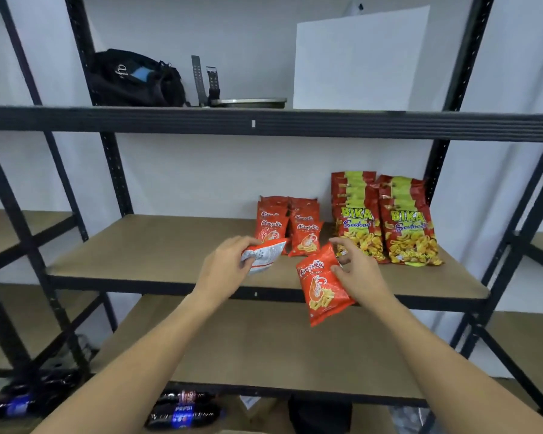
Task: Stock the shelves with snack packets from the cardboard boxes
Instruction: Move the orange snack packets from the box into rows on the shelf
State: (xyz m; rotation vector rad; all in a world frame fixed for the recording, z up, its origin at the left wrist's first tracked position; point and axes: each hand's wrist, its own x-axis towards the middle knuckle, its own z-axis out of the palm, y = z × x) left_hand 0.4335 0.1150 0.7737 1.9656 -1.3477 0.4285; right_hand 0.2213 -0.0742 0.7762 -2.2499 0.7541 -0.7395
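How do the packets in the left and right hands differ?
The left-hand packet shows its white printed back; the right-hand packet shows its orange front with the prawn picture. The left-hand packet lies roughly level over the shelf board; the right-hand packet hangs tilted in front of the shelf edge. Both look like the same small orange snack, each in a one-hand grip.

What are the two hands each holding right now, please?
Left hand: closed on a snack packet, its white back showing.
Right hand: closed on an orange snack packet, front showing.
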